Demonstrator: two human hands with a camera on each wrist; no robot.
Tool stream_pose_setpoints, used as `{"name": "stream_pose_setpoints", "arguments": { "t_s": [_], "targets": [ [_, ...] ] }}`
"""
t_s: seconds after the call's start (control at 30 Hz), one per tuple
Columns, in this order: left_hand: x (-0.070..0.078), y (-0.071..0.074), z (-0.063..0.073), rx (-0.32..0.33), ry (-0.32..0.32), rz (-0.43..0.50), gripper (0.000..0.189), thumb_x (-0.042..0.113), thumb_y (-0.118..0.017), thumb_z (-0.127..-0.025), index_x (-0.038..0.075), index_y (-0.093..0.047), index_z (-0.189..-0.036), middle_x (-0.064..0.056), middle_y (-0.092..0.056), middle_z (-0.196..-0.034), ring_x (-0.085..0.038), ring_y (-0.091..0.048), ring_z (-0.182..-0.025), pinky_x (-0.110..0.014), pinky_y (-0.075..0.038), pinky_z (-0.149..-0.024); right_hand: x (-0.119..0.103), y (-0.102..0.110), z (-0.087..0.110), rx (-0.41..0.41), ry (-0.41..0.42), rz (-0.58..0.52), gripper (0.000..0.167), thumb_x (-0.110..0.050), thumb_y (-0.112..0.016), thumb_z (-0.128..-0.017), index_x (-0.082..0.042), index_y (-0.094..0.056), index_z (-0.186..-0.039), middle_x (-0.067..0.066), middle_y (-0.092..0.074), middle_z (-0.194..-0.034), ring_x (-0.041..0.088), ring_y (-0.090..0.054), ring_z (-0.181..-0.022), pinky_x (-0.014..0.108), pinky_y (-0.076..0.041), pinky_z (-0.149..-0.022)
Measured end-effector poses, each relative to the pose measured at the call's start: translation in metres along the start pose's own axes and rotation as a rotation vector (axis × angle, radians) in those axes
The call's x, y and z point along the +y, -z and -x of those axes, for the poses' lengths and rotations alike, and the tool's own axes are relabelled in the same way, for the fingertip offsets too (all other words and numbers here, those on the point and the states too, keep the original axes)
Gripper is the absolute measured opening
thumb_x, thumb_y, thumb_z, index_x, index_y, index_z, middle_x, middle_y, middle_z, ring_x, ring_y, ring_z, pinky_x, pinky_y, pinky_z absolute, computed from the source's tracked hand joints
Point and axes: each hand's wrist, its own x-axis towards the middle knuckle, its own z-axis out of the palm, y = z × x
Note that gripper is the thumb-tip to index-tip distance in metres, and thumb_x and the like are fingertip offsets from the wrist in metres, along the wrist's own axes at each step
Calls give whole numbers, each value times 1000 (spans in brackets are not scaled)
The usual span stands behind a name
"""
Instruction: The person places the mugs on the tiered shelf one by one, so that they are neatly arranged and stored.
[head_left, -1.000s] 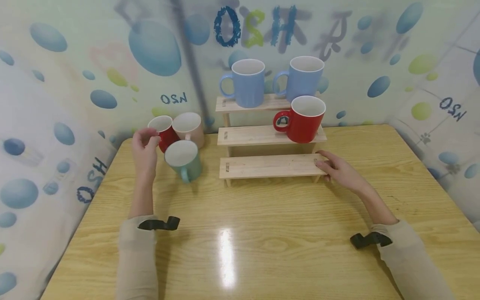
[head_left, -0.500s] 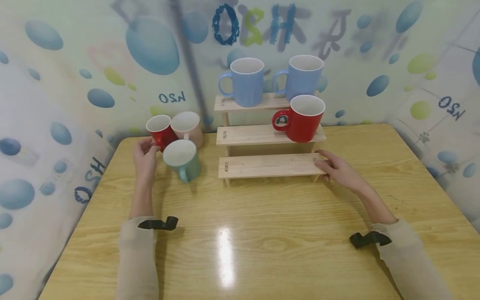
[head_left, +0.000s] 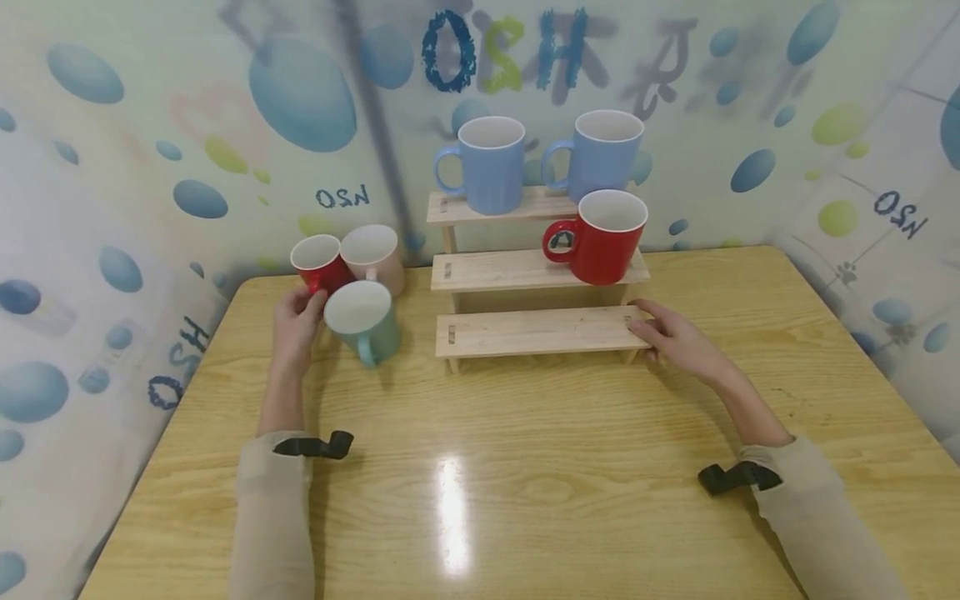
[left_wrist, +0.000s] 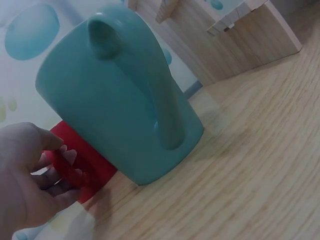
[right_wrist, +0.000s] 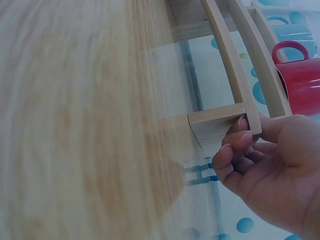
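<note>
— What is the left hand (head_left: 294,323) doing?

— It grips the handle of the small red mug (head_left: 318,262) at the far left of the table (head_left: 525,467). The left wrist view shows its fingers (left_wrist: 59,175) curled through that handle, just behind the green mug (left_wrist: 120,95).

— And the green mug, where is it?

— On the table just right of that hand (its handle turned to the near side), with a pink mug (head_left: 373,254) right behind it. The three stand close together, left of the wooden step shelf (head_left: 534,271).

— The right hand (head_left: 675,340)?

— It holds the right end of the shelf's lowest step (head_left: 536,331). In the right wrist view its fingers (right_wrist: 239,145) are bent around the board's end.

— What is on the shelf?

— A bigger red mug (head_left: 603,237) on the right of the middle step, handle to the left. Two blue mugs (head_left: 487,163) (head_left: 603,155) stand side by side on the top step, handles to the left, against the bubble-patterned wall (head_left: 225,142).
</note>
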Motion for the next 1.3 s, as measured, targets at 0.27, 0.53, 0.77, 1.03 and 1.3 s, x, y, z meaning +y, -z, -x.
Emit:
{"name": "stream_pose_setpoints", "arguments": {
  "t_s": [0.27,0.53,0.77,1.03,1.3],
  "targets": [
    [-2,4,1,103,52,-28,12,22,-56,-102,13,-49,-96,2,-50,-94,-7,-52,-84,-25,-44,-84,-2,-1,0,-2,-3,3,60,-21,-47,-108,10,-23,-153,8,-50,-77,16,-52,-65,29,-46,-61],
    [0,5,2,215,24,45,9,11,-47,-99,12,-48,-90,1,-45,-87,-10,-46,-79,-22,-44,-72,-4,0,0,-1,-2,-2,60,-20,-48,-108,10,-23,-153,9,-49,-77,16,-52,-65,29,-46,-61],
    [-4,11,-4,345,-44,147,18,3,-47,-93,10,-45,-77,5,-38,-66,-7,-37,-61,-17,-34,-50,-3,0,0,-8,-23,-14,62,-22,-47,-108,9,-20,-154,8,-48,-77,17,-51,-66,29,-44,-61],
    [13,12,-1,427,-83,198,24,1,-47,-92,10,-40,-71,3,-33,-63,-8,-32,-56,-18,-32,-47,0,0,0,-8,-21,-3,60,-22,-45,-108,9,-21,-154,8,-49,-76,18,-51,-66,30,-44,-61],
    [46,9,15,422,-137,239,22,3,-49,-96,10,-45,-75,-3,-38,-71,-14,-40,-70,-23,-45,-64,0,1,0,-6,-13,-5,59,-22,-45,-109,9,-21,-154,8,-48,-76,16,-52,-66,30,-45,-61]
  ]
}}
